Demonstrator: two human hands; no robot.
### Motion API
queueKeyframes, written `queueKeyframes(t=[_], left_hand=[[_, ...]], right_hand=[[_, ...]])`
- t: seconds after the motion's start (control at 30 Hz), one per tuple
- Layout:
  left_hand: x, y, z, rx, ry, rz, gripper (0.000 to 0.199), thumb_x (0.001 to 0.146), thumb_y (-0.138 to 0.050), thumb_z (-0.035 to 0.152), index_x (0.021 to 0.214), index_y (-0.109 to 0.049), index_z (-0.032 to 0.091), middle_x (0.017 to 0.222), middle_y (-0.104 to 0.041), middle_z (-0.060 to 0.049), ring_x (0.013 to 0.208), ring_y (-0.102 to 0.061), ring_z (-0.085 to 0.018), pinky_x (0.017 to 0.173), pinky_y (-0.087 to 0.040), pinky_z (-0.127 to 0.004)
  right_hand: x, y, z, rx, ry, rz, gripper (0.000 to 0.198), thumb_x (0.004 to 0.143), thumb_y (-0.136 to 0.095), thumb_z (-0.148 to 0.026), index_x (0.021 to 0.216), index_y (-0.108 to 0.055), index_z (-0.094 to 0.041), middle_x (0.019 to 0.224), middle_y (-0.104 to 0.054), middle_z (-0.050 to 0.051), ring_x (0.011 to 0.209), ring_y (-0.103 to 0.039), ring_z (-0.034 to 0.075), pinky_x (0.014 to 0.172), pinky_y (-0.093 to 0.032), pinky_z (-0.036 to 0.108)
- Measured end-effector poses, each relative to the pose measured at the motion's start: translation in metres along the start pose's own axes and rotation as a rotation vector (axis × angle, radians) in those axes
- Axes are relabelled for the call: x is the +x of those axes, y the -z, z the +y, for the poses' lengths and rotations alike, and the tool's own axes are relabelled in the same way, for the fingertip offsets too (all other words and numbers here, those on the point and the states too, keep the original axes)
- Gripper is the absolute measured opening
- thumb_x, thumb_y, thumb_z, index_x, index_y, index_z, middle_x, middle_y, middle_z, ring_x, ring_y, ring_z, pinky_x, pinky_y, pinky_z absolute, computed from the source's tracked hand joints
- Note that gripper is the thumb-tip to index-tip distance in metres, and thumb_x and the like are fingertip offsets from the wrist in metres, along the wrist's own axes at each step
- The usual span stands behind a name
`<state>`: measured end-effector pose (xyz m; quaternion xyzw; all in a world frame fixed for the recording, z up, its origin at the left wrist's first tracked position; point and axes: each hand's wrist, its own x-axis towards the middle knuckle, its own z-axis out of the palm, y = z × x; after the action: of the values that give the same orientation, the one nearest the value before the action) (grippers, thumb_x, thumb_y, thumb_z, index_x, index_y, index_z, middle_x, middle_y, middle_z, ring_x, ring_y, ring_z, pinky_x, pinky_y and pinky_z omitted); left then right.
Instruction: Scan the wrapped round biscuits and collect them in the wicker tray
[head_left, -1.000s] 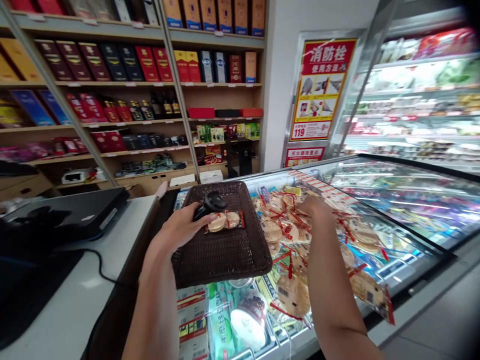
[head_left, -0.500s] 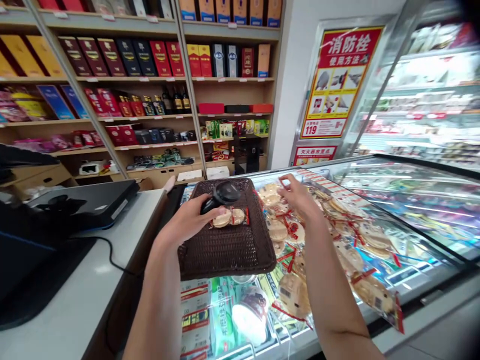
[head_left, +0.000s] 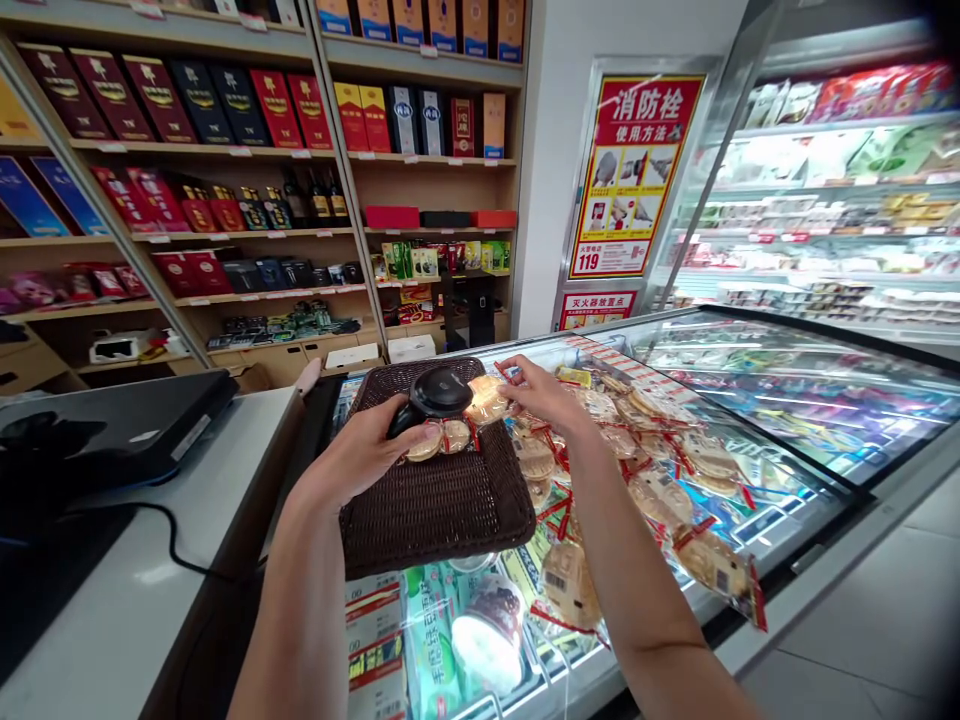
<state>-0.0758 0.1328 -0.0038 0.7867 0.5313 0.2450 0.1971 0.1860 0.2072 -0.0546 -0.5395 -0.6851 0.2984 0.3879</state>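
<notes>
My left hand (head_left: 360, 440) is wrapped round the handle of a black barcode scanner (head_left: 441, 390), held over a dark brown woven basket (head_left: 427, 515). Pinched in the fingers of my right hand (head_left: 546, 398) is a clear packet of round, flat biscuits (head_left: 486, 400) with a red edge. That packet hangs beside the scanner's head, above the basket's right side. Inside the basket, partly under the scanner, lies another biscuit packet (head_left: 454, 437). Many similar packets (head_left: 667, 495) are spread over the glass freezer top (head_left: 750, 375) to the right.
A white counter (head_left: 157, 560) with a black device (head_left: 150, 430) and a cable (head_left: 174, 540) stands on the left. Shelves (head_left: 247, 235) of boxes and bottles line the back. Cups and bags (head_left: 435, 640) show through the glass below the basket. Lit shelves (head_left: 847, 210) stand at the right.
My right hand has moved left from over the pile and now holds a biscuit packet beside the scanner. My left hand still grips the scanner over the basket. The view has turned slightly right.
</notes>
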Motion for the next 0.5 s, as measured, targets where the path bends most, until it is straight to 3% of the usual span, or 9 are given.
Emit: queueKeyframes(t=[0.13, 0.23, 0.33, 0.4, 0.5], left_hand=[[-0.002, 0.003, 0.0, 0.011, 0.063, 0.026, 0.061, 0.083, -0.05, 0.067, 0.121, -0.065, 0.022, 0.112, -0.074, -0.006, 0.105, -0.064, -0.031, 0.09, -0.048, -0.035], [-0.004, 0.007, -0.001, 0.037, 0.069, 0.034, 0.064, 0.082, -0.049, 0.069, 0.121, -0.065, 0.021, 0.113, -0.074, -0.007, 0.105, -0.064, -0.031, 0.088, -0.048, -0.033], [-0.003, 0.01, -0.005, 0.055, 0.063, 0.044, 0.065, 0.081, -0.051, 0.07, 0.123, -0.064, 0.023, 0.116, -0.074, -0.005, 0.107, -0.064, -0.031, 0.09, -0.047, -0.031], [0.0, 0.01, -0.009, 0.083, 0.08, 0.053, 0.066, 0.078, -0.054, 0.07, 0.122, -0.064, 0.023, 0.114, -0.074, -0.004, 0.108, -0.064, -0.032, 0.088, -0.048, -0.032], [0.005, 0.008, -0.015, 0.119, 0.111, 0.025, 0.065, 0.077, -0.054, 0.071, 0.118, -0.066, 0.022, 0.108, -0.076, -0.005, 0.102, -0.067, -0.034, 0.081, -0.05, -0.033]], right_hand=[[0.005, -0.011, 0.002, -0.219, -0.138, -0.059, 0.026, 0.089, -0.058, -0.021, 0.115, -0.055, -0.021, 0.092, -0.067, 0.002, 0.055, -0.061, 0.009, 0.062, -0.05, 0.023], [0.011, -0.025, 0.007, -0.209, -0.196, -0.103, 0.028, 0.092, -0.056, -0.022, 0.119, -0.052, -0.018, 0.095, -0.069, 0.005, 0.06, -0.064, 0.012, 0.066, -0.051, 0.025], [0.016, -0.033, 0.01, -0.18, -0.138, -0.081, 0.034, 0.096, -0.052, -0.029, 0.127, -0.048, -0.017, 0.112, -0.068, 0.011, 0.088, -0.069, 0.018, 0.08, -0.052, 0.029], [0.018, -0.028, 0.012, -0.288, -0.095, -0.047, 0.037, 0.096, -0.051, -0.031, 0.129, -0.048, -0.016, 0.122, -0.064, 0.014, 0.109, -0.063, 0.023, 0.092, -0.048, 0.033], [0.016, -0.005, 0.019, -0.481, -0.199, 0.072, 0.039, 0.097, -0.047, -0.029, 0.131, -0.05, -0.012, 0.131, -0.057, 0.021, 0.122, -0.056, 0.031, 0.099, -0.044, 0.04]])
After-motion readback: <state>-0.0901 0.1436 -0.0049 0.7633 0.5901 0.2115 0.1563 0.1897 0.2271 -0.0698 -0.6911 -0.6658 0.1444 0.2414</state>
